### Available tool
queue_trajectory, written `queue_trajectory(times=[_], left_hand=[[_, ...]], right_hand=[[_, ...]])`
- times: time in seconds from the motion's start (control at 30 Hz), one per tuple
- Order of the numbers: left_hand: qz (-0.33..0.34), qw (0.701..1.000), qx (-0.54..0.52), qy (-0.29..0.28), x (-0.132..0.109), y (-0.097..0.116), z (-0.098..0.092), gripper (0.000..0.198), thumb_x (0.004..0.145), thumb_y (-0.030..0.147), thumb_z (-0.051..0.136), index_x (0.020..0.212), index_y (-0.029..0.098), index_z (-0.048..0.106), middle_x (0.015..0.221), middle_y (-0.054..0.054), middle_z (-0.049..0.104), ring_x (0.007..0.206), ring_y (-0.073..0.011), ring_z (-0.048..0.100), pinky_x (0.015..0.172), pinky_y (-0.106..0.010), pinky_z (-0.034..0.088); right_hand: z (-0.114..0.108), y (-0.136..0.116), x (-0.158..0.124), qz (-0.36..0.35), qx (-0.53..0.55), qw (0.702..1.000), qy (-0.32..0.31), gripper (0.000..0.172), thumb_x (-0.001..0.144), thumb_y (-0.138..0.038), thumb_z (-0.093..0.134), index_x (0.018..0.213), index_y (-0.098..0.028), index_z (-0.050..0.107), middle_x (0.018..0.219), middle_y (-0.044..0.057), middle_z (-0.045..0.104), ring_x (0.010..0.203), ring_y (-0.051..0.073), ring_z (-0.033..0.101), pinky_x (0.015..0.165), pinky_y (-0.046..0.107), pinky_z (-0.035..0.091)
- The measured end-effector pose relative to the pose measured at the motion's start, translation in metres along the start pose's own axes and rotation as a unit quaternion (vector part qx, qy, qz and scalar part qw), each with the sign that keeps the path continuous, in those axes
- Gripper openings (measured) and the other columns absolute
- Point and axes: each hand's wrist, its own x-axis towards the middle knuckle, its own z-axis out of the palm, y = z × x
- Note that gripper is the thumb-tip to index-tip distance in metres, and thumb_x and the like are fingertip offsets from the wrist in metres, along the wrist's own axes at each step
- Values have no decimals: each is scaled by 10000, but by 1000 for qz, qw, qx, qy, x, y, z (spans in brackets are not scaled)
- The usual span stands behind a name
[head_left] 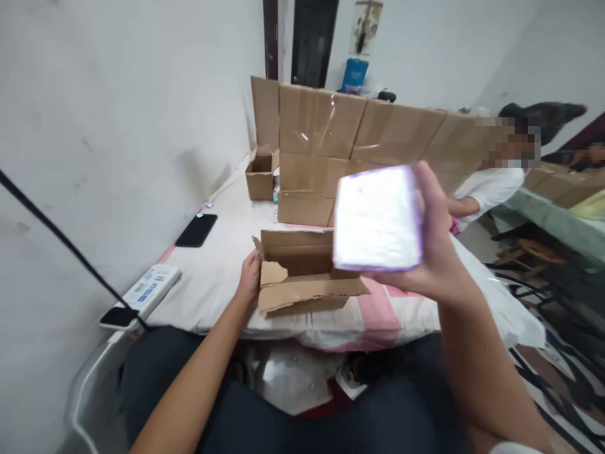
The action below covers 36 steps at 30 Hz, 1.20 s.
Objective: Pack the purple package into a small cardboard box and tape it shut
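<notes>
While the left hand [249, 277] grips the carton [302, 271], the right hand [437, 252] holds a blurred, seemingly unlabelled packet [377, 217].

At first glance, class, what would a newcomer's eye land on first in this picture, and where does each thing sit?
First, the white packet with purple edges, held up in the right hand at centre. Below it the left hand grips the side of an open cardboard box on the white and pink cloth. Behind stands a wall of taped cartons, with another person seated at the far right.
</notes>
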Motion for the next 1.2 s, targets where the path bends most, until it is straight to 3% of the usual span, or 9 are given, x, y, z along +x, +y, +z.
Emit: queue_trajectory(times=[0.1,0.2,0.37,0.5,0.67,0.87,1.0,1.1,1.2], left_hand=[[15,1000,-10,-17,2,-4,-3,530,669,645,783,882,176,657,749,-1,678,713,-165,620,629,-252,470],[22,999,-21,-37,5,-11,-7,522,683,649,778,868,175,661,780,-3,677,746,-164,616,677,-253,478],[26,997,-40,-68,8,-18,-10,442,788,595,724,925,178,677,854,-15,684,817,-168,621,755,-264,487],[34,996,-46,-74,10,-19,-9,426,798,595,716,882,180,668,837,-8,670,826,-163,607,758,-251,469],[38,995,-43,-77,9,-17,-7,446,781,615,717,879,182,670,818,-4,660,784,-156,584,731,-251,461],[41,997,-15,-68,9,-15,-7,500,741,668,713,854,183,666,798,4,654,714,-143,566,682,-252,455],[37,997,16,-61,7,-10,-7,571,672,711,732,862,176,671,791,-7,670,705,-159,580,653,-260,453],[42,996,39,-63,3,-4,-6,601,645,720,743,874,169,674,784,-11,675,707,-172,589,644,-267,457],[58,995,56,-63,2,-2,-9,578,674,706,733,886,172,673,803,-14,675,742,-185,602,668,-278,474]], right_hand=[[44,0,21,-19,-35,987,-154,1191,724,-504,841,1617,-334,72,1504,102,430,1336,358,494,1095,515,442],[78,16,33,-17,-128,949,-288,977,749,-474,813,1565,-317,299,1388,127,509,1190,348,576,991,494,502],[98,41,43,-12,-212,892,-399,939,700,-548,815,1499,-249,420,1256,144,552,1076,342,597,879,466,523],[97,46,48,-46,-203,887,-411,910,733,-532,759,1517,-230,408,1268,144,554,1134,359,552,953,510,469],[90,40,46,-33,-162,879,-447,888,705,-333,744,1527,-246,420,1324,121,534,1122,320,569,955,455,471],[95,41,35,7,-167,864,-475,434,852,-186,578,1270,-238,681,1148,105,702,970,258,657,813,357,491],[107,42,23,71,-143,846,-508,338,900,-195,540,1159,-268,745,1080,59,768,854,217,690,730,307,472],[103,38,19,49,-149,876,-456,277,902,-186,554,1083,-234,758,1031,77,769,850,225,679,747,318,473],[83,37,12,10,-197,929,-314,222,923,-198,544,1050,-194,727,1025,115,735,966,255,643,867,377,473]])
